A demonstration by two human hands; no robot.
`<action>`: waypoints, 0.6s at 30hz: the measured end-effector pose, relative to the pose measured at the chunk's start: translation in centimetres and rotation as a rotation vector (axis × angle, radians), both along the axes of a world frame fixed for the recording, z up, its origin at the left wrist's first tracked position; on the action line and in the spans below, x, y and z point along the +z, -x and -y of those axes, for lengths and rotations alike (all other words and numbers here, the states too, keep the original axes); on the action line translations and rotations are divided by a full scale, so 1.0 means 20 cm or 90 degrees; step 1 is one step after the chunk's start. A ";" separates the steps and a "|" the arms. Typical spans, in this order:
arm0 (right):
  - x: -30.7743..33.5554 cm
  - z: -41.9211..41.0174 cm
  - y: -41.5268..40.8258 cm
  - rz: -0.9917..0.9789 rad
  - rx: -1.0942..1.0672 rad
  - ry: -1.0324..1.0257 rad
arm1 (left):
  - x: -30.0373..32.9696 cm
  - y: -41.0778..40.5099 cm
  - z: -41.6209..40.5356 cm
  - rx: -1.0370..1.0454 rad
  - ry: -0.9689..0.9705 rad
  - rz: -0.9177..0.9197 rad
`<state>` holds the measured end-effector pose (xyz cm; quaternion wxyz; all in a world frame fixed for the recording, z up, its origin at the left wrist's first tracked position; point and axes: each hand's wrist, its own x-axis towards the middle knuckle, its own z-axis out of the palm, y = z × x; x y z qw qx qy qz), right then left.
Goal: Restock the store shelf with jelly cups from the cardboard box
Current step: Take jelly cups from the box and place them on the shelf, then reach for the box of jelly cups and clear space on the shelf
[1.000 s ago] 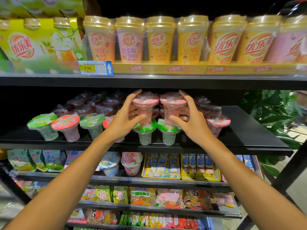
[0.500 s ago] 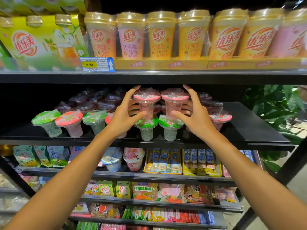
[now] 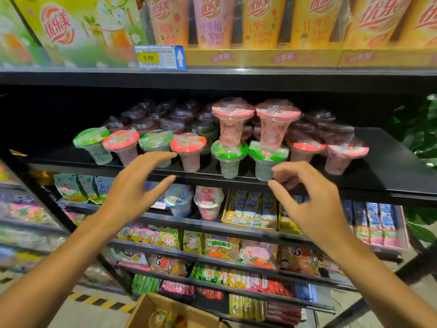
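Observation:
Two pink-lidded jelly cups (image 3: 233, 121) (image 3: 276, 124) stand stacked on two green-lidded jelly cups (image 3: 229, 159) (image 3: 266, 162) at the front of the black shelf (image 3: 390, 166). More green and red lidded cups (image 3: 123, 145) line the shelf front to the left, with several behind. My left hand (image 3: 134, 188) hovers in front of the shelf edge, fingers spread, holding nothing. My right hand (image 3: 309, 200) is also apart from the cups, fingers loosely curled and empty. The cardboard box (image 3: 151, 311) shows at the bottom, with packets inside.
Tall drink cups (image 3: 212, 22) and a price tag (image 3: 159, 56) fill the shelf above. Snack packets (image 3: 250, 209) and two larger cups (image 3: 208, 202) sit on shelves below. Green plant leaves (image 3: 418, 133) are at the right.
Both hands have let go of the stacked pink cups and pulled back down from the shelf. The view has tilted lower, showing the box.

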<state>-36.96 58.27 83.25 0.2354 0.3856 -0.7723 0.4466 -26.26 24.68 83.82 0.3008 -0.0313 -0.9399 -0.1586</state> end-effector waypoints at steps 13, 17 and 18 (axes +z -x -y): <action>-1.16 0.97 -0.53 0.349 0.086 -0.442 | -1.23 -0.63 0.73 -0.075 0.101 0.371; -1.56 1.21 -0.76 0.549 0.047 -0.511 | -1.59 -0.83 1.05 -0.108 0.036 0.479; -1.66 1.27 -0.84 0.599 0.039 -0.524 | -1.67 -0.89 1.12 -0.120 0.027 0.506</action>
